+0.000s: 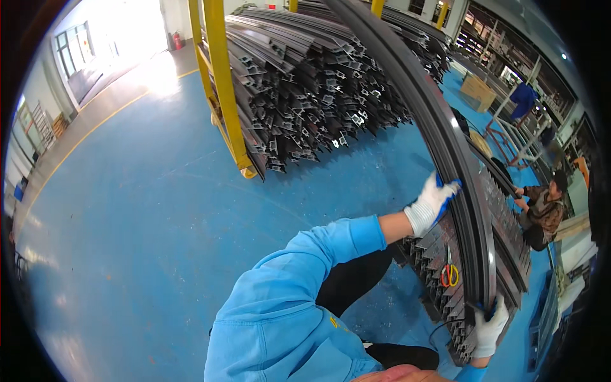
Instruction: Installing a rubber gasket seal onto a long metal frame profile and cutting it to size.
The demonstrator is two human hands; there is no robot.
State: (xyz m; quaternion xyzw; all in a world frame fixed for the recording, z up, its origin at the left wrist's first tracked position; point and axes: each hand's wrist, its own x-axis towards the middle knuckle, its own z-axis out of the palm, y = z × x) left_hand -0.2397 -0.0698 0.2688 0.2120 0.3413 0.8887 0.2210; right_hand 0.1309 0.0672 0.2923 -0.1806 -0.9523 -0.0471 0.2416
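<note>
Long dark metal profiles [468,210], lying side by side, run from beside me up and away past the top edge of the view. My left hand [438,198], in a white glove with a blue palm, is closed round their left side partway along. At their near end my right hand [491,326], also in a white glove, grips the end; its fingertips are partly hidden. Underneath lies a stack of similar profiles [436,248]. On that stack rest scissors [449,274] with red and yellow handles, just left of the held profiles.
A big pile of dark profiles [318,83] lies ahead behind a yellow metal frame [223,83] on the blue floor [146,235]. At the right a co-worker [544,210] crouches, hands on a dark bar. Farther back stands a cardboard box [477,93].
</note>
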